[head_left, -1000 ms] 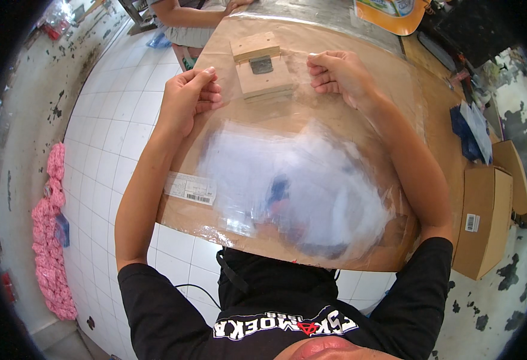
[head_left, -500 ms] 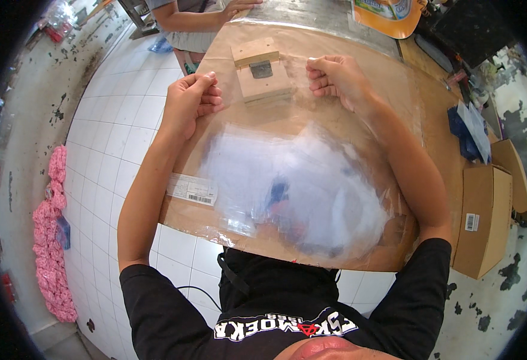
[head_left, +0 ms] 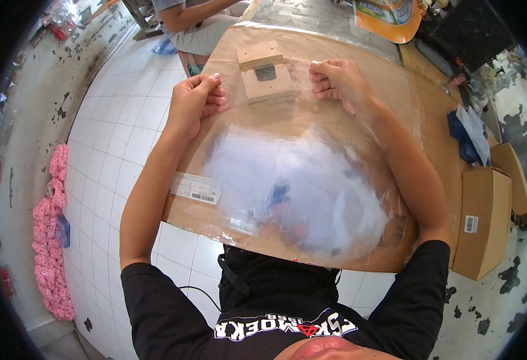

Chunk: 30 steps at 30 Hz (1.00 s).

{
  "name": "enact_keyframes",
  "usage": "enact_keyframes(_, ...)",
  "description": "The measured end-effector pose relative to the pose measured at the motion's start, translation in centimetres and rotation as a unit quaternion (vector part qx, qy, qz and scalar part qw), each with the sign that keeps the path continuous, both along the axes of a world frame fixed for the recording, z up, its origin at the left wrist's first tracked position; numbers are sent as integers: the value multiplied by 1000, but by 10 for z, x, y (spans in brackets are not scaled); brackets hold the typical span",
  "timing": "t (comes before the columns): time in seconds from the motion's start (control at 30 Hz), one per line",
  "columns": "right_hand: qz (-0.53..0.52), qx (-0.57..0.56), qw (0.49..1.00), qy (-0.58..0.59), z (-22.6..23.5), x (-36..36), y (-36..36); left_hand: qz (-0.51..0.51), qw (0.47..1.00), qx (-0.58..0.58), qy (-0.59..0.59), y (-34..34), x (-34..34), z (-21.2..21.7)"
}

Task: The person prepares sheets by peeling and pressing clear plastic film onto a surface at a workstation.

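Observation:
Both hands are raised over the far part of the cardboard-covered table (head_left: 182, 214), thumb against fingers. My left hand (head_left: 200, 101) is closed in a pinch to the left of a stepped wooden block (head_left: 270, 90). On the block's other side my right hand (head_left: 339, 83) is pinched too. Whatever lies between the fingertips, if anything, is too thin or clear to make out. A dark grey plate (head_left: 266, 72) is set in the block's middle. Nearer to me lies a heap of clear plastic sheets or bags (head_left: 311, 186), apart from both hands.
Another person's arm (head_left: 194, 15) is beyond the table's far left corner. An orange board (head_left: 389, 18) lies at the far right. To the right stand a cardboard box (head_left: 482, 222) and blue packets (head_left: 468, 138). A pink bundle (head_left: 52, 252) lies on the floor at left.
My hands keep their pinches and shift only slightly. In the picture, the block and table sit a little lower and further right. The other person's hand has left the table's far edge.

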State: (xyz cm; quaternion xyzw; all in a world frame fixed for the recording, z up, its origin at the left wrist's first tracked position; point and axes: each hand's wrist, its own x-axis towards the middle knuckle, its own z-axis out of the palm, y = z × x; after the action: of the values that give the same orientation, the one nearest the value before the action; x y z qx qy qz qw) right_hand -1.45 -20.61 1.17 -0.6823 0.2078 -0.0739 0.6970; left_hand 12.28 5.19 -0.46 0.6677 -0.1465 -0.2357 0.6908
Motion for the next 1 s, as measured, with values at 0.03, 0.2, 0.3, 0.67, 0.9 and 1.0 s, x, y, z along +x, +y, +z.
enact_keyframes(0.03, -5, 7, 1000, -8, -1, 1, -1, 0, 1000, -2, 0, 0, 0, 1)
enact_keyframes(0.2, -82, -26, 995, -41, 4, -1, -17, 55, 998, -11, -35, -1, -3, 6)
enact_keyframes(0.3, -114, -105, 985, -79, 34, -10, -34, 116, 982, 26, -145, 8, 2, 12)
enact_keyframes(0.67, 165, -565, 806, -62, 47, -143, 54, -253, 792, 58, -552, -4, -88, 40)
enact_keyframes(0.9, 157, -557, 815, -33, 34, -155, 53, -356, 699, 151, -602, -30, -118, 45)
enact_keyframes(1.0, 154, -554, 816, -64, 28, -156, 46, -364, 717, 154, -575, -39, -116, 42)
